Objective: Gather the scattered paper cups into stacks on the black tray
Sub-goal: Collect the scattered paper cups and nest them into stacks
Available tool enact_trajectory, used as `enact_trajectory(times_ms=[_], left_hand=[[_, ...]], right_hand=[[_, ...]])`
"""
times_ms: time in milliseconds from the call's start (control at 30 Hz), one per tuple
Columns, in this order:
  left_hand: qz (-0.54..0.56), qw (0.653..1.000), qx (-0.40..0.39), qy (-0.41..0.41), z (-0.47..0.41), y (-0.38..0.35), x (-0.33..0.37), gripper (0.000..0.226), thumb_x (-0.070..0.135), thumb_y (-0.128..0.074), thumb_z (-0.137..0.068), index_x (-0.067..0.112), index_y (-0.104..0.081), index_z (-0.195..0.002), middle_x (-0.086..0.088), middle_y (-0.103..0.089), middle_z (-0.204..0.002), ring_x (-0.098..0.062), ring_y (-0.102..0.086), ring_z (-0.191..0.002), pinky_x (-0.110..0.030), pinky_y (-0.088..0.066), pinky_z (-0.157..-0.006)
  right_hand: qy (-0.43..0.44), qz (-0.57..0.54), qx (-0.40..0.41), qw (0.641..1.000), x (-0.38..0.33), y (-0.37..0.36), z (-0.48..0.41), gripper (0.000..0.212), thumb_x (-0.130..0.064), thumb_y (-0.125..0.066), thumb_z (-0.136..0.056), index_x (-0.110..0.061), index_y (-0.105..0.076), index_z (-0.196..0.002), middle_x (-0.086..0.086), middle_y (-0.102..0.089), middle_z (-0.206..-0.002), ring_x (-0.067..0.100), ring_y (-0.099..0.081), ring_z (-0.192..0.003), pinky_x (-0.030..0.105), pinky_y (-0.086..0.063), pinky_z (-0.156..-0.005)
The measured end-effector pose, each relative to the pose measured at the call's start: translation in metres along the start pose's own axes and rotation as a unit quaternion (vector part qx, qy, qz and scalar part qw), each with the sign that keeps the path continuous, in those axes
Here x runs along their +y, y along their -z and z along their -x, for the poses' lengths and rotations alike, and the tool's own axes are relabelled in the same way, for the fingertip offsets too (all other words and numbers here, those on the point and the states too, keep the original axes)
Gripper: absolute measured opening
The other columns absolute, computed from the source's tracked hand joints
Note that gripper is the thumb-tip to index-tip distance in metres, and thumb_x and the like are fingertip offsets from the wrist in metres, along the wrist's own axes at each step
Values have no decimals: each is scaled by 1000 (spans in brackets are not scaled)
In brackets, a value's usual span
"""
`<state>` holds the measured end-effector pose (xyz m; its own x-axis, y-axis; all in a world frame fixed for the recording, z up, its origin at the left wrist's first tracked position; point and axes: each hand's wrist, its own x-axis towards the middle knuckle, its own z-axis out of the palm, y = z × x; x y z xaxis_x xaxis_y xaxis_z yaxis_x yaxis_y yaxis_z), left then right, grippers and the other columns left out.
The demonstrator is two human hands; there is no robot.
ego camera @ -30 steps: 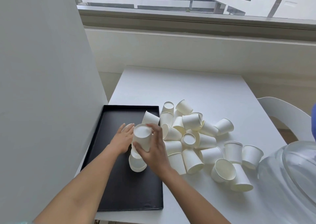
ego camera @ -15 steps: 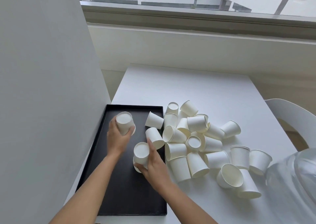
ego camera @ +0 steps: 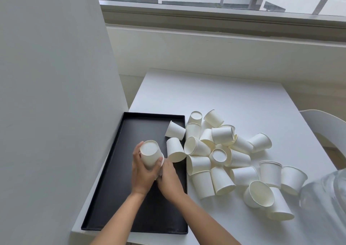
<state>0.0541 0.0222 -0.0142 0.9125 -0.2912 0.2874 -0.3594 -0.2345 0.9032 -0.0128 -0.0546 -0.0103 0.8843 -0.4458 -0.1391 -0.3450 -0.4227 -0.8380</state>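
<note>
My left hand grips an upside-down cup above the tray, my right hand sits just beside it with fingers hidden, so I cannot tell what it holds, and the pile lies on the table right of the tray.

White paper cups tumbled beside black tray, two lying inside, one upturned cup held above it

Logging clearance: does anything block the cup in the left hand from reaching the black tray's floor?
Nothing visible does. The left hand holds the cup over bare tray; two loose cups lie farther back, by its right rim.
</note>
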Motion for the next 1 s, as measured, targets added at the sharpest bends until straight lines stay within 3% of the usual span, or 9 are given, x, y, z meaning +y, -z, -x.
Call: enact_trajectory(times_ms=[133, 233, 367, 533, 633, 733, 833, 933, 1000], left_hand=[[-52, 997, -48, 6, 6, 8, -19, 79, 16, -81, -71, 18, -32, -133, 13, -41, -128, -22, -51, -118, -29, -42, -93], [-68, 995, -65, 25, 3, 11, -20, 79, 24, -79, -73, 33, -25, -131, 20, -40, -127, -12, -49, -112, -31, -43, -89], [-60, 996, -48, 52, -11, 14, -18, 79, 27, -76, -76, 41, -23, -132, 37, -34, -126, -7, -44, -113, -29, -40, -92], [-73, 995, -2, 69, -21, 20, -12, 84, 24, -74, -79, 27, -22, -145, 12, -34, -146, -18, -36, -134, -31, -30, -109], [-103, 990, 74, -55, -13, 21, 5, 66, 31, -63, -85, 14, -32, -140, -5, -40, -144, -16, -35, -133, -30, -29, -111], [-100, 982, 43, -157, 2, 8, 19, 31, 25, -47, -92, 13, -53, -121, 4, -53, -125, -9, -46, -120, -29, -36, -105], [-53, 998, -25, -22, 18, -13, 27, 22, 19, -44, -98, 17, -56, -116, 7, -57, -115, -13, -52, -111, -39, -44, -98], [-48, 984, -12, 169, 23, -32, 24, 34, 18, -43, -98, 9, -44, -131, -7, -48, -134, -24, -41, -127, -39, -34, -107], [-60, 968, -40, 241, 23, -41, 24, 52, 24, -51, -95, 4, -32, -139, -14, -37, -145, -29, -31, -136, -37, -27, -110]], right_hand=[[-56, -10, 112, 992, 0, 11, -5, 48, 10, -39, -80, -13, -51, -121, 0, -52, -123, 19, -48, -117, 22, -38, -97], [12, 140, 171, 975, -2, 25, -23, 43, 2, -44, -83, -13, -52, -123, 7, -51, -122, 26, -49, -109, 27, -39, -94], [16, 240, 112, 964, 1, 36, -48, 49, -18, -43, -94, -23, -35, -142, 10, -32, -145, 28, -37, -124, 34, -35, -104], [7, 308, 46, 950, 11, 30, -51, 44, -31, -43, -96, -25, -38, -139, 13, -23, -152, 30, -39, -124, 37, -37, -101], [11, 286, 76, 955, 12, 27, -44, 36, -33, -49, -93, -24, -48, -127, 7, -34, -145, 28, -47, -116, 36, -40, -95], [34, 242, 104, 964, 13, 24, -34, 32, -32, -55, -88, -20, -52, -118, 3, -44, -130, 25, -51, -109, 32, -38, -93], [41, 136, 108, 984, 14, 20, -18, 31, -30, -56, -89, -13, -51, -115, 1, -49, -119, 20, -50, -107, 30, -39, -95], [57, 91, 105, 989, 19, 21, -3, 24, -20, -48, -93, -14, -54, -116, 0, -52, -119, 18, -52, -109, 30, -41, -96], [78, 96, 144, 982, 24, 27, 4, 23, -14, -46, -93, -15, -57, -113, -2, -57, -116, 17, -53, -108, 28, -41, -95]])
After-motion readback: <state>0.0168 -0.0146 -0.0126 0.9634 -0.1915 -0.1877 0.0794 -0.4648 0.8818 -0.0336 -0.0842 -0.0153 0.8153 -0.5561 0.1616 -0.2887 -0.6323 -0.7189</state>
